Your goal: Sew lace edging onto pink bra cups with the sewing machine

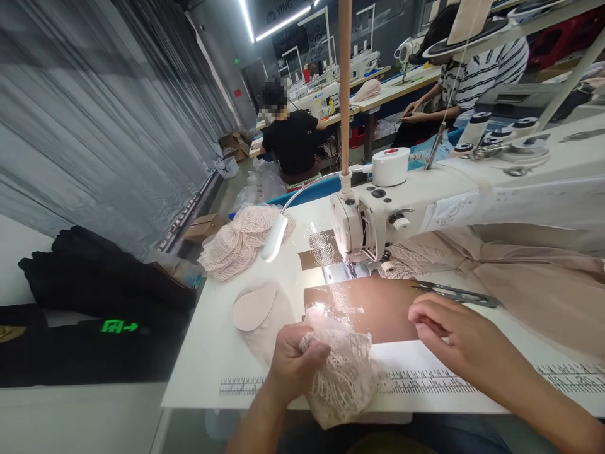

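My left hand point(299, 359) is closed on a beige lace fabric piece point(343, 378), thumb on top. The piece bunches up and hangs over the table's front edge. My right hand point(442, 325) hovers above the table with its fingers curled in, and nothing shows in them. Just beyond it lie thread snips point(463, 295). The sewing machine point(363, 221) stands ahead of both hands, its needle area lit. Left of the lace are smooth beige oval pads point(255, 308), partly overlapping.
A stack of lace pieces point(241, 236) sits at the table's back left, beside a small lamp point(275, 238). Beige sheer fabric point(534, 271) spreads under the machine arm. A printed ruler point(425, 381) runs along the front edge. Two people work at machines beyond.
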A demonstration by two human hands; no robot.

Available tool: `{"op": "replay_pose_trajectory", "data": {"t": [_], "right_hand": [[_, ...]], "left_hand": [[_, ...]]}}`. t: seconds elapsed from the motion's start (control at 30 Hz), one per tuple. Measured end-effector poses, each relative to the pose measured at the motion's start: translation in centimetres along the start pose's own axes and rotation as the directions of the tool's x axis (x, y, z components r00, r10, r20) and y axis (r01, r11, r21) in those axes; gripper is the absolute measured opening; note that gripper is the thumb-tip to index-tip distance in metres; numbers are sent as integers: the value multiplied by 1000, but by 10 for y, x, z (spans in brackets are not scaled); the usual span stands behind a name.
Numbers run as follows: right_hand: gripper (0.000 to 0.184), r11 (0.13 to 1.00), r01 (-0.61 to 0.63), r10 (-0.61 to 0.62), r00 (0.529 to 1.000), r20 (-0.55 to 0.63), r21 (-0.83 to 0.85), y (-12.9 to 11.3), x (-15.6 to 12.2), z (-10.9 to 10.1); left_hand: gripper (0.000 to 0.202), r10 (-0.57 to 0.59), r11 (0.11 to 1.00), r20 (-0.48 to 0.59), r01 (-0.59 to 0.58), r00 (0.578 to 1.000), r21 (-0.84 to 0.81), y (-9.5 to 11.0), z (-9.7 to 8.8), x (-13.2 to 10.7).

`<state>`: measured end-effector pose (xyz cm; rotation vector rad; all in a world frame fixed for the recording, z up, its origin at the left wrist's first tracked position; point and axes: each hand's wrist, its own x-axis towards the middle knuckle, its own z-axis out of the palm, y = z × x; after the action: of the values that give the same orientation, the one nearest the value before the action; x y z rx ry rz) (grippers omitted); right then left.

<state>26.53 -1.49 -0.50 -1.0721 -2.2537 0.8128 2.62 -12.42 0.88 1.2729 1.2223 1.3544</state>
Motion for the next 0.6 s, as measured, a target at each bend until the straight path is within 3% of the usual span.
{"op": "replay_pose_trajectory", "data": {"t": [0.07, 0.17, 0.2, 0.27, 0.33, 0.43, 0.6], "right_hand": [[10, 982, 65, -68, 998, 11, 180, -10, 0, -4], [37, 903, 170, -254, 952, 171, 396, -42, 2, 2], [34, 905, 136, -252, 935, 249, 403, -51, 3, 6], [13, 920, 49, -212, 896, 389, 388, -61, 8, 14], [14, 920, -20, -181, 864, 470, 392, -61, 14, 19], [28, 874, -59, -192, 869, 456, 482, -52, 21, 21], [27, 816, -112, -207, 859, 467, 567, -50, 24, 20]], "left_hand": [[53, 8, 1000, 82, -9, 997, 18, 2, 5, 1], [48, 28, 999, 191, -36, 981, 39, 5, 16, 2], [46, 32, 998, 219, -43, 975, 46, 6, 18, 1], [43, 19, 998, 248, -35, 969, 58, 8, 16, 0], [45, -14, 998, 259, -4, 966, 69, 9, 11, -3], [45, -58, 998, 313, 45, 948, 51, 9, 3, -6], [37, -80, 997, 359, 73, 930, 33, 10, 5, -7]]}}
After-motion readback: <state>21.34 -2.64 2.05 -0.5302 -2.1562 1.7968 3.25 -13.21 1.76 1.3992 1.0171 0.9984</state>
